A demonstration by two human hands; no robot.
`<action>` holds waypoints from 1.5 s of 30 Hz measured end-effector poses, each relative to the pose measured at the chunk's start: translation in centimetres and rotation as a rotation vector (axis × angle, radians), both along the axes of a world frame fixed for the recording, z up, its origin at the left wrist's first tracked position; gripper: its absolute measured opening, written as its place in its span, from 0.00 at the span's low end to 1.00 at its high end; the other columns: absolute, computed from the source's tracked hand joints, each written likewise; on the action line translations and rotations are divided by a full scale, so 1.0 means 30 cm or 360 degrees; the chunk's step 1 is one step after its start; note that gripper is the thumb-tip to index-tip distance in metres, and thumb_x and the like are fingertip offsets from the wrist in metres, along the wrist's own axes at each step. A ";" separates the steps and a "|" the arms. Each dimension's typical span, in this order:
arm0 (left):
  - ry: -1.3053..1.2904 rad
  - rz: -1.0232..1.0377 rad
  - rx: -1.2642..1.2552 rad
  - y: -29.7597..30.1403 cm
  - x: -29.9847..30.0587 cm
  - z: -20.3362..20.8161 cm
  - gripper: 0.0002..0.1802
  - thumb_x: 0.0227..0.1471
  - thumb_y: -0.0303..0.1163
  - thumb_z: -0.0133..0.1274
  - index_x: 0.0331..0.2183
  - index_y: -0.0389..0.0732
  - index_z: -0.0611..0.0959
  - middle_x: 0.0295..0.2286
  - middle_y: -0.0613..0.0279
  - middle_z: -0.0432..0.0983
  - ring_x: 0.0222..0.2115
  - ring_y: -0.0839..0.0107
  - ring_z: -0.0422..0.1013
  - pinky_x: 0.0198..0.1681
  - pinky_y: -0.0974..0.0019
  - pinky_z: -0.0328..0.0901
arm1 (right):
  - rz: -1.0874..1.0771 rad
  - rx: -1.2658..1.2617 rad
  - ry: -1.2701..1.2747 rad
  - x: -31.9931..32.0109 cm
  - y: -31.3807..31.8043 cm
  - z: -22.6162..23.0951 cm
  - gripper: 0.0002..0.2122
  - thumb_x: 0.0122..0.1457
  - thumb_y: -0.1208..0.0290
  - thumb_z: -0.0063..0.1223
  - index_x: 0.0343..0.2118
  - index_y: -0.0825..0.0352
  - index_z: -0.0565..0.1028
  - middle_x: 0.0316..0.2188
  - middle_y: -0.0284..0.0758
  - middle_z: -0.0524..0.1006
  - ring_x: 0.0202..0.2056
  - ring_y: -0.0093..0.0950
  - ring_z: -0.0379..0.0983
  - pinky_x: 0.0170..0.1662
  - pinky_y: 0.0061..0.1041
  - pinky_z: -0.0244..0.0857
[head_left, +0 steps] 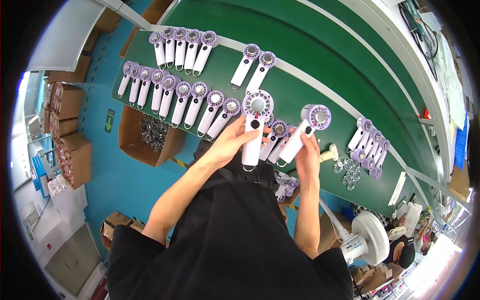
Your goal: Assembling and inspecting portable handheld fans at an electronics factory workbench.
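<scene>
Beside the left edge of the green table [215, 70], an open carton [172, 144] holds small metal parts [154, 132]. On the table, two rows of white-and-lilac handheld fans [180, 107] lie with heads away from the wearer and looped ends nearer, an order that probably keeps every handle easy to grasp and every face visible. The left hand [232, 140] is curled firmly about one upright fan [251, 152], thumb across the handle's front, fingertips showing at its right edge; the round head stands clear above the fingers, presumably so that its face is unobstructed. The right hand [308, 154] grips a second fan [295, 144], tilted rightward, its handle between thumb and fingers and its head above them; how these fingers lie behind it is partly hidden. Farther right, clear rings [347, 165] lie near another cluster of fans [376, 135], perhaps grouped apart for convenience.
</scene>
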State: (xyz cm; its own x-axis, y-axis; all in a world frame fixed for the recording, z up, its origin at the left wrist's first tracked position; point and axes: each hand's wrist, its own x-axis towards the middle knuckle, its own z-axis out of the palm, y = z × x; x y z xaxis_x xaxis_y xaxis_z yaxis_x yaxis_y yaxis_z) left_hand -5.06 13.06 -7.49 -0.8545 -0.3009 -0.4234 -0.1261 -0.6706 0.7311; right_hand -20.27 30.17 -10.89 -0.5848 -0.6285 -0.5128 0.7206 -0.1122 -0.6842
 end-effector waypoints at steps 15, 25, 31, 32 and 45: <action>0.0129 0.0029 0.0102 0.046 0.043 0.004 0.23 0.59 0.31 0.50 0.52 0.33 0.64 0.44 0.50 0.74 0.43 0.66 0.74 0.50 0.63 0.68 | 0.0273 0.0076 0.0129 0.162 -0.044 0.130 0.17 0.60 0.74 0.47 0.52 0.70 0.66 0.42 0.41 0.76 0.42 0.31 0.75 0.47 0.31 0.70; 0.0047 0.0029 -0.0037 0.050 0.050 0.021 0.24 0.57 0.32 0.52 0.52 0.35 0.65 0.42 0.55 0.75 0.42 0.71 0.73 0.48 0.66 0.68 | 0.0266 -0.0057 0.0092 0.172 -0.061 0.145 0.15 0.61 0.74 0.47 0.50 0.74 0.67 0.44 0.44 0.76 0.42 0.31 0.76 0.46 0.30 0.71; 0.0043 -0.0007 -0.0021 0.048 0.053 0.039 0.24 0.57 0.31 0.52 0.53 0.37 0.66 0.44 0.59 0.73 0.45 0.74 0.70 0.50 0.66 0.65 | 0.0269 -0.0010 0.0119 0.174 -0.063 0.146 0.15 0.61 0.73 0.45 0.50 0.73 0.68 0.43 0.42 0.76 0.40 0.29 0.75 0.45 0.30 0.71; 0.0034 -0.0004 -0.0004 0.050 0.055 0.037 0.24 0.57 0.31 0.52 0.53 0.37 0.66 0.44 0.59 0.73 0.45 0.74 0.70 0.50 0.67 0.65 | 0.0262 -0.0006 0.0121 0.173 -0.064 0.146 0.15 0.61 0.73 0.45 0.50 0.74 0.68 0.43 0.42 0.76 0.40 0.29 0.75 0.45 0.30 0.71; 0.0028 0.0059 -0.0088 0.049 0.053 0.021 0.24 0.57 0.31 0.52 0.53 0.34 0.66 0.42 0.57 0.75 0.41 0.73 0.72 0.47 0.66 0.68 | 0.0300 -0.0019 0.0117 0.169 -0.067 0.147 0.15 0.62 0.73 0.44 0.49 0.74 0.68 0.43 0.42 0.76 0.40 0.29 0.75 0.45 0.29 0.71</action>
State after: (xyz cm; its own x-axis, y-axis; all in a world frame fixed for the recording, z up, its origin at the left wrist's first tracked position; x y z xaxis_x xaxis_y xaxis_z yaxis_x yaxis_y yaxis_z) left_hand -3.47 14.54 -6.86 -0.8494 -0.3549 -0.3905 -0.0890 -0.6331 0.7689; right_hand -15.20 28.15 -6.47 -0.4917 -0.7363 -0.4648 0.6776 0.0116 -0.7353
